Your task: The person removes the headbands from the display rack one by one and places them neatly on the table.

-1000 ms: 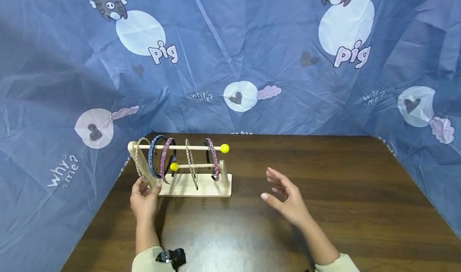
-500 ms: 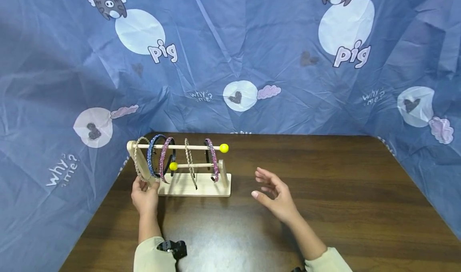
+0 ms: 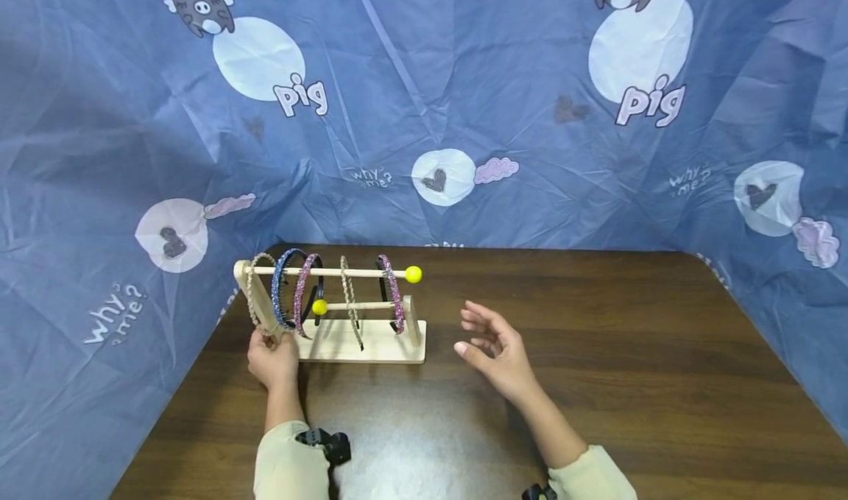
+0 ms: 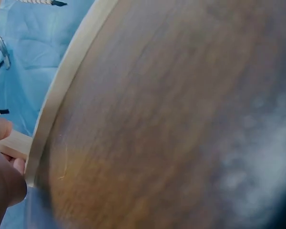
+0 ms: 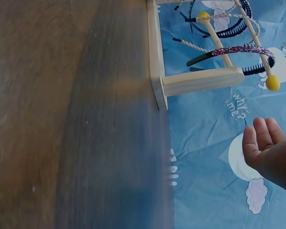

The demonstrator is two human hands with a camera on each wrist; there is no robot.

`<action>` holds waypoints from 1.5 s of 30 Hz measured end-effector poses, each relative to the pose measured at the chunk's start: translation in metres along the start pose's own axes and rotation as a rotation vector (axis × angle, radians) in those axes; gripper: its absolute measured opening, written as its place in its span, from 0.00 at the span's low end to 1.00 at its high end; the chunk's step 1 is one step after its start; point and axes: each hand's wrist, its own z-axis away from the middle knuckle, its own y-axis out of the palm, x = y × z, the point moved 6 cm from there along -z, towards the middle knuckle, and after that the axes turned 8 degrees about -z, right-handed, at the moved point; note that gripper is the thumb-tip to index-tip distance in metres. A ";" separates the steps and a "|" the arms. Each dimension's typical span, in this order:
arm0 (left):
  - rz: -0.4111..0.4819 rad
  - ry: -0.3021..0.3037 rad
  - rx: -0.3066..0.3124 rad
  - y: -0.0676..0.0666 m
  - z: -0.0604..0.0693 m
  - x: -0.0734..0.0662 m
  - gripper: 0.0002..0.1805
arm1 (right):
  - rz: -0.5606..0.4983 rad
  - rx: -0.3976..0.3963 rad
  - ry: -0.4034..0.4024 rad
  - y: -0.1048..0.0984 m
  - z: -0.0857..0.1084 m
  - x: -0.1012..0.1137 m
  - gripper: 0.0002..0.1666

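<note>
1. Currently, the left hand grips the foot of the tall post at the left end of a wooden rack; the left wrist view shows the thumb on one side of the wood and fingertips on the other.
2. The right hand hangs to the right of the rack, near it but not touching, its thumb and fingers apart with nothing between them.
3. The rack stands upright on the left part of a dark brown table, towards the back edge.
4. Its upper rod runs from the tall post to a yellow ball at the right; the lower rod runs from a short post at the right to a second yellow ball.
5. Five headbands hang from the upper rod, left to right: a beige braided band just beside the tall post, a blue glittery band, a pink glittery band close to the blue one, another beige braided band, and another pink glittery band near the right-hand ball.
6. Whether the last two also pass around the lower rod, I cannot tell.
7. Blue cloth printed with pigs and hearts rises behind the table; pale sleeves cover both forearms.
</note>
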 end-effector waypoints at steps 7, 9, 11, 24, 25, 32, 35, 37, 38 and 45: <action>-0.069 0.017 -0.060 0.004 0.000 0.001 0.10 | -0.021 0.026 0.000 0.007 -0.004 -0.004 0.33; -0.067 0.009 -0.084 0.003 0.000 0.001 0.09 | -0.019 0.035 0.003 0.010 -0.005 -0.005 0.32; -0.060 0.008 -0.102 0.002 -0.001 0.000 0.09 | -0.015 0.046 0.004 0.013 -0.006 -0.006 0.32; -0.095 -0.020 -0.080 -0.005 -0.006 -0.004 0.09 | -0.035 0.069 0.019 0.027 -0.018 -0.007 0.32; -0.100 -0.026 -0.077 -0.006 -0.006 -0.003 0.09 | -0.037 0.072 0.018 0.028 -0.019 -0.007 0.32; -0.140 -0.034 -0.045 -0.003 -0.006 0.008 0.10 | -0.027 0.091 0.017 0.035 -0.022 -0.009 0.33; -0.137 -0.032 -0.020 -0.002 -0.007 0.011 0.12 | -0.036 0.102 0.029 0.039 -0.024 -0.010 0.32; -0.132 -0.018 0.010 -0.001 -0.007 0.011 0.13 | -0.051 0.110 0.037 0.042 -0.025 -0.011 0.32; -0.130 -0.007 0.030 -0.001 -0.006 0.010 0.13 | -0.062 0.117 0.042 0.044 -0.026 -0.012 0.32; -0.115 0.072 0.187 0.002 -0.007 0.015 0.20 | -0.120 0.188 0.077 0.057 -0.027 -0.018 0.34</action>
